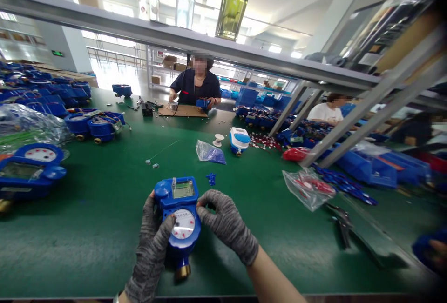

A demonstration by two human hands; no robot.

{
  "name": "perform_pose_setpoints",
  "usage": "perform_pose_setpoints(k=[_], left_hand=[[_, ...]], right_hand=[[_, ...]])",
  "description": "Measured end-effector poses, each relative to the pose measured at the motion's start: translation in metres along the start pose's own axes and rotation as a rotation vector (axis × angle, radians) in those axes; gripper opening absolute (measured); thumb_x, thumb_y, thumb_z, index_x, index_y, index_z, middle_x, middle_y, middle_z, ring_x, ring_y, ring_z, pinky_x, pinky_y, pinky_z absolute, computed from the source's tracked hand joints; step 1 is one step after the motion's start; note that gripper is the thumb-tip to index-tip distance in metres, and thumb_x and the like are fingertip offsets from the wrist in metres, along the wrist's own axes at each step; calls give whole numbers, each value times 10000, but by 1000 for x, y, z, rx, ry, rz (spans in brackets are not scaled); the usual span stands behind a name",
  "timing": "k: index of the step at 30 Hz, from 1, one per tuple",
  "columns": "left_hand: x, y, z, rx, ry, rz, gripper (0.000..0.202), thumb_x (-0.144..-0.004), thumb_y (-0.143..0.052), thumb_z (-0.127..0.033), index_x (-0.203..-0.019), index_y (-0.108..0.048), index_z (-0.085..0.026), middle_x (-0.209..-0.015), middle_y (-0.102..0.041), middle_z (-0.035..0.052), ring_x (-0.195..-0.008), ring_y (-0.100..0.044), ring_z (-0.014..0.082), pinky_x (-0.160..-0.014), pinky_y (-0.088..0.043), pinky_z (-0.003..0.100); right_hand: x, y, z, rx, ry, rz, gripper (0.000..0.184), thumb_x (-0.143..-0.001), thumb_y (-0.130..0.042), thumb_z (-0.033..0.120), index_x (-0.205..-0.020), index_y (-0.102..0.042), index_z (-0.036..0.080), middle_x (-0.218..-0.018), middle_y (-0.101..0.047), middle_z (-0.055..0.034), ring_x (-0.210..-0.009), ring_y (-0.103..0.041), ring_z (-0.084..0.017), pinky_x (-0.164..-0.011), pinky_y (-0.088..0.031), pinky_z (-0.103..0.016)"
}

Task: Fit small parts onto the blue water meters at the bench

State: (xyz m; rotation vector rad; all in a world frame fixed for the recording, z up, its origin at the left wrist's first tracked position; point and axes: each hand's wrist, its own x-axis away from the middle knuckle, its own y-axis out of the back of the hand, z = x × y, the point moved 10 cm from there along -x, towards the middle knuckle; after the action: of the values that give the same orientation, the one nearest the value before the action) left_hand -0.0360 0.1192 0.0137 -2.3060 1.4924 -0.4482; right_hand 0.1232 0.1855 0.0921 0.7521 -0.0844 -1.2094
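Green bench (104,210), factory hall, blue meters (94,126) piled left, co-workers opp.

Your gloved left hand (153,238) curls at seven o'clock; your gloved right hand (225,221), forearm bare, arches at five o'clock, fingertips down.

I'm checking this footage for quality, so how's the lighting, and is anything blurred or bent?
Head view: bright windows behind wash out the background; the green table is evenly lit, with soft shadow under the gloved left hand and right hand holding the sharp blue meter; shelf rails bow, the right edge blurs and darkens.
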Motion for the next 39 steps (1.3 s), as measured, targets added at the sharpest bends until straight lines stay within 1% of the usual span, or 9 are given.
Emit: perform_pose_setpoints(k=[5,10,16,23,27,29,31,34,39], left_hand=[[-4,2,-1,-34,-35,20,703,-809,-708,-400,-1422,-366,-363,-1442,-471,55,-1251,-513,307,-1052,-442,452],[-3,4,1,-38,-21,28,671,-838,-689,-375,-1426,-366,-370,-1459,-453,59,-1285,-483,305,-1086,-399,464],[-2,5,5,15,6,13,686,-822,-713,-359,-1420,-379,-391,-1448,-470,55,-1283,-488,301,-1099,-376,459],[-4,4,-1,-57,-16,-6,683,-801,-735,-374,-1397,-402,-397,-1463,-452,20,-1319,-444,287,-1143,-306,462],[0,3,-7,-74,4,-40,691,-781,-736,-430,-1389,-409,-392,-1459,-454,9,-1299,-462,291,-1086,-398,440],[2,5,-7,-73,21,-58,699,-769,-738,-453,-1384,-411,-397,-1446,-469,4,-1281,-478,297,-1061,-426,447],[3,5,-8,-94,5,-55,693,-774,-730,-461,-1385,-407,-407,-1441,-471,-6,-1283,-476,289,-1077,-406,444],[1,4,-7,-98,-6,-42,716,-765,-736,-470,-1393,-402,-393,-1441,-469,9,-1272,-485,295,-1053,-431,427],[-4,4,4,3,58,-52,855,-680,-799,-490,-1412,-376,-360,-1406,-508,65,-1192,-552,335,-896,-539,403]], right_hand=[[-9,-4,21,400,58,73,84,-805,-604,147,-783,-680,176,-809,-657,-48,-808,-580,-194,-798,-461,-336],[4,-27,36,784,159,291,185,-902,-538,246,-939,-711,192,-1018,-691,-113,-954,-582,-291,-901,-426,-473],[25,-43,43,850,296,325,297,-935,-477,188,-1141,-686,142,-1137,-678,-175,-1048,-590,-329,-944,-418,-538],[20,-37,47,797,200,360,279,-911,-503,187,-1104,-698,133,-1145,-677,-167,-1048,-608,-314,-941,-454,-513],[-6,-7,-3,430,163,332,277,-867,-557,178,-1099,-699,231,-1108,-701,-24,-1011,-638,-173,-928,-482,-285],[-31,34,-68,448,-104,73,292,-883,-519,152,-1110,-694,209,-1113,-705,-16,-1026,-638,-137,-945,-466,-226],[-49,50,-119,513,-221,-30,349,-904,-449,121,-1186,-655,122,-1186,-674,-99,-1088,-620,-171,-996,-444,-275],[-68,44,-165,571,-278,-29,378,-872,-494,106,-1218,-644,126,-1192,-666,-117,-1095,-616,-187,-998,-438,-289],[-77,23,-180,631,-271,2,272,-874,-533,170,-1073,-716,196,-1110,-675,-80,-1034,-616,-166,-927,-441,-245]])
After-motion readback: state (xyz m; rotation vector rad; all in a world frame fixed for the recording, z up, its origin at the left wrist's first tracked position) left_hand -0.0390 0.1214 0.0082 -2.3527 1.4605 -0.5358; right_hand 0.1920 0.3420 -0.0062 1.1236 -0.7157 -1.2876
